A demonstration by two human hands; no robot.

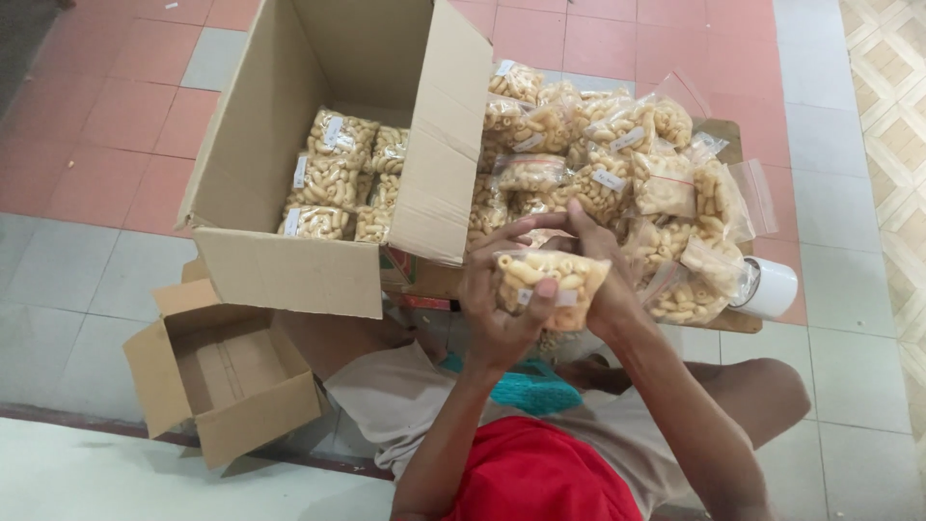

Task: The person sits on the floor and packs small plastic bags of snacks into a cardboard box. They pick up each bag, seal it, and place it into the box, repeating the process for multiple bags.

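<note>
Both hands hold one clear plastic bag of pale curled snacks in front of my chest. My left hand grips its left side with the thumb across the front. On the bag's right side and top is my right hand, fingers curled over it. Just beyond lies a pile of similar labelled snack bags on a low wooden board. A large open cardboard box to the left holds several of the same bags stacked inside.
A smaller open cardboard box sits on the floor at my left knee. A white tape roll lies at the board's right edge. Red and grey floor tiles surround the spot. My legs are folded under me.
</note>
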